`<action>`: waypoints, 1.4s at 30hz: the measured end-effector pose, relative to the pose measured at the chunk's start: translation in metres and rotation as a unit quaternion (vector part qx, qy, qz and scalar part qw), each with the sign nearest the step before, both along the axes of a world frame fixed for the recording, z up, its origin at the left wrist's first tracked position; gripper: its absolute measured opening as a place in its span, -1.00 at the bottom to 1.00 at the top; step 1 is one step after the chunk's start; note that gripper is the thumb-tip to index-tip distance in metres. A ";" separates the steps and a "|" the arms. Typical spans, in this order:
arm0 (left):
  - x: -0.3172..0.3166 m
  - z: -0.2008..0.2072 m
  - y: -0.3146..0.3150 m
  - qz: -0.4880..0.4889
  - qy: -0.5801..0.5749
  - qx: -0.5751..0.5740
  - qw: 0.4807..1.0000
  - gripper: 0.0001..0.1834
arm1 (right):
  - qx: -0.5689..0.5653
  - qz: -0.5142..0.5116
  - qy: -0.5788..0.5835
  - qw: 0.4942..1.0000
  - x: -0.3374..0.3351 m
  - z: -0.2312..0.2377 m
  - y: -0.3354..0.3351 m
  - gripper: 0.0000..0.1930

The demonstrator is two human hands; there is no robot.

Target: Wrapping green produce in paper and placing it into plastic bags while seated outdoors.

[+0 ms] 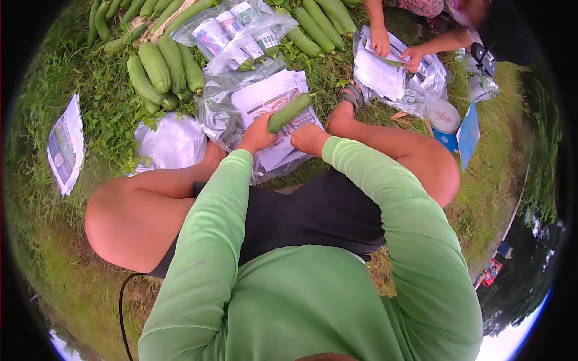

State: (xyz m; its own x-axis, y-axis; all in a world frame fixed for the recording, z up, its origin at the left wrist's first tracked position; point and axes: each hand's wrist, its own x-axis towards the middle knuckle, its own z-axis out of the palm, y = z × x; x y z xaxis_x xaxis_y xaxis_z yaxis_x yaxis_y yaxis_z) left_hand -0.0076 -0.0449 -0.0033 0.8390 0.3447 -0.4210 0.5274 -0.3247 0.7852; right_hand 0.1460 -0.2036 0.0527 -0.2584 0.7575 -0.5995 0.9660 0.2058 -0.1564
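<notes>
While aslant, gourd [290, 113], tip upper-right

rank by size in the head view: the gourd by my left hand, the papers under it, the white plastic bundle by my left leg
1. Papers, counting the part hidden behind the hands and gourd
2. White plastic bundle
3. Gourd, clearly smallest

Left hand [257, 135] at gourd [291, 112] — right hand [309, 139] near, paper [259, 97] beneath
</notes>
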 end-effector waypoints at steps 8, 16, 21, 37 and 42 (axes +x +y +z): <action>0.012 -0.006 0.010 -0.055 -0.022 0.038 0.998 -0.20 | -0.017 -0.169 0.049 0.984 0.035 0.005 0.016 -0.85; 0.007 -0.029 0.019 -0.127 -0.014 0.048 0.991 -0.12 | -0.124 -0.263 0.071 0.954 0.055 0.028 0.050 -0.76; 0.008 -0.041 0.035 -0.136 -0.076 -0.030 0.987 -0.24 | -0.123 -0.283 0.105 0.945 0.059 0.034 0.065 -0.79; 0.023 -0.022 0.046 -0.025 0.061 -0.152 0.986 -0.47 | 0.003 -0.306 0.045 0.951 0.076 -0.019 0.070 -0.79; 0.020 -0.023 0.026 0.056 0.060 -0.051 0.995 -0.55 | 0.206 -0.154 -0.008 0.966 0.049 -0.005 0.064 -0.81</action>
State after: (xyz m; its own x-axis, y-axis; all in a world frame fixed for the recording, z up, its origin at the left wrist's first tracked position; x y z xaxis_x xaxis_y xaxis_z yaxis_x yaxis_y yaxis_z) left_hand 0.0121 -0.0186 -0.0264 0.7391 0.3835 -0.5537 0.6481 -0.1810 0.7397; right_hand 0.1952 -0.1395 0.0473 0.0234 0.9723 -0.2327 0.9931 -0.0495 -0.1067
